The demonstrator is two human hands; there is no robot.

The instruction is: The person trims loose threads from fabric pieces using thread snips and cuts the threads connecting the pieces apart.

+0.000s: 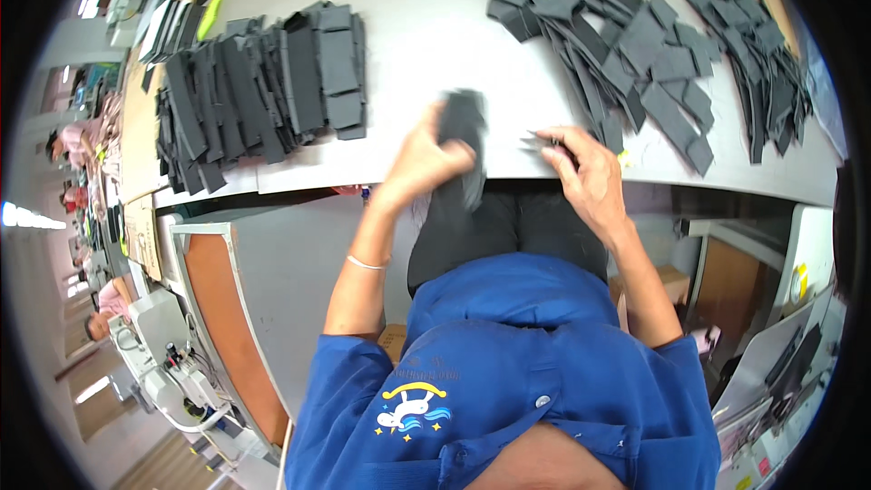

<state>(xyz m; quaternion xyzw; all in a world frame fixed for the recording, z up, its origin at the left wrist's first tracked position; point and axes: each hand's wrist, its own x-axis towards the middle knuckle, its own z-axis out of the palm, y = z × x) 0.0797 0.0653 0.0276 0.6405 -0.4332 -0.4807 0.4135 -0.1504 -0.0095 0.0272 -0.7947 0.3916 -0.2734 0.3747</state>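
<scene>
A worker in a blue shirt sorts dark grey foam pieces at a pale grey worktop (426, 27). At centre frame the left hand (425, 161) has its grip clamped on a long dark strip (464, 141), blurred by motion, which runs from the worktop's near edge down toward the lap. Just right of it, the right hand (588, 172) rests at the worktop's edge; its fingers are curled together, and whether they pinch a small piece there cannot be told from the blur.

At upper left lies a neat stack of dark pieces (263, 91), laid in overlapping rows. At upper right spreads a loose heap of dark pieces (653, 45), jumbled and unsorted, reaching almost to the right hand. Judging by the two piles, a good share appears arranged already, while a comparable amount in the heap looks left to handle.

No bin, tray or box holding pieces is in view; everything lies straight on the worktop. At lower left stands a sewing machine (168, 372), and other people sit at benches along the far left edge.
</scene>
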